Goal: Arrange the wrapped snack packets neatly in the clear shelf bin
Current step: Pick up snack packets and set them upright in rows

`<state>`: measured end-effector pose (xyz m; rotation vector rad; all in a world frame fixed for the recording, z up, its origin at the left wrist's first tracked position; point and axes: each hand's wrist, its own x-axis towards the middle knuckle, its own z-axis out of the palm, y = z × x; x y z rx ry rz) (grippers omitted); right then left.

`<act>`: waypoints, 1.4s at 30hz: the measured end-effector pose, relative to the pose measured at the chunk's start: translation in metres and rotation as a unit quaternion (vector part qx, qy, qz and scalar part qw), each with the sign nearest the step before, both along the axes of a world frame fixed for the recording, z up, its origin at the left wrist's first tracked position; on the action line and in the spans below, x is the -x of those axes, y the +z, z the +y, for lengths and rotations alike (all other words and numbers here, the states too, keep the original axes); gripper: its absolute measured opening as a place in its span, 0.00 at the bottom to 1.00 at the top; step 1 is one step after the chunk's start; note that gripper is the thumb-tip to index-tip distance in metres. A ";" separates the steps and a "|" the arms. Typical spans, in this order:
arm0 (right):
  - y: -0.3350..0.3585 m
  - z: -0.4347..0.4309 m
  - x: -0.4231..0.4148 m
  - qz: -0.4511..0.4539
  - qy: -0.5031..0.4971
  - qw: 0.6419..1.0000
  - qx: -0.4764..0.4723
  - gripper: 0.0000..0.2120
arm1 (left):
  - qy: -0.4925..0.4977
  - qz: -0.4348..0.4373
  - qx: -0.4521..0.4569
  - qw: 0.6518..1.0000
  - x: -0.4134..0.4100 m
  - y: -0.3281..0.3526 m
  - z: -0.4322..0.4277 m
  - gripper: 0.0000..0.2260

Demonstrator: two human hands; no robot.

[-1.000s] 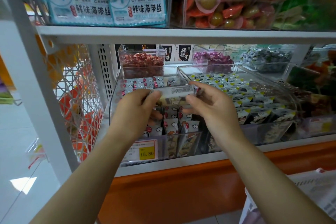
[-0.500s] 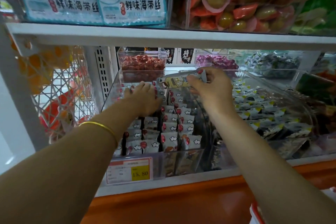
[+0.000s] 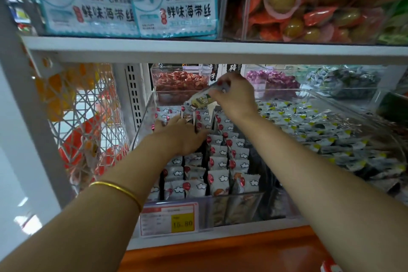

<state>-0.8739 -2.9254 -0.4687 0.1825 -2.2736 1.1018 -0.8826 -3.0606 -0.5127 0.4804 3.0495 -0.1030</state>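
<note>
Placing step: the right hand [image 3: 234, 95] pinches a snack packet [image 3: 199, 100] above the far end of the clear bin [image 3: 242, 208]; the left hand [image 3: 183, 132] lies flat on the packet rows [image 3: 220, 161]. Next, it likely needs slotting upright there

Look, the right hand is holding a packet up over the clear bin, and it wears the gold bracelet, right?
Not quite. The right hand does hold a packet up over the clear bin, but the gold bracelet is on the other arm, behind the left hand, which is down among the rows in the bin. The head view shows it.
</note>
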 end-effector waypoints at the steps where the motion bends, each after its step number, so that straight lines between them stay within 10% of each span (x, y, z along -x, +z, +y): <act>1: 0.001 -0.005 0.006 0.003 -0.003 0.999 -0.037 0.06 | 0.001 0.002 -0.007 1.000 -0.001 0.000 -0.001 0.31; 18: -0.023 -0.034 0.062 -0.174 0.092 0.905 -0.377 0.09 | 0.007 0.018 -0.082 0.996 -0.035 0.001 -0.017 0.30; 24: -0.010 -0.032 0.078 -0.121 0.008 0.943 -0.310 0.11 | 0.001 0.016 -0.102 0.995 -0.041 -0.002 -0.019 0.28; 32: -0.028 -0.049 0.089 -0.048 -0.091 0.888 -0.449 0.11 | 0.001 0.016 -0.116 0.993 -0.041 -0.004 -0.019 0.28; 42: 0.000 -0.030 0.040 0.034 -0.075 0.994 -0.076 0.07 | -0.003 0.070 -0.241 0.968 -0.057 0.008 -0.022 0.19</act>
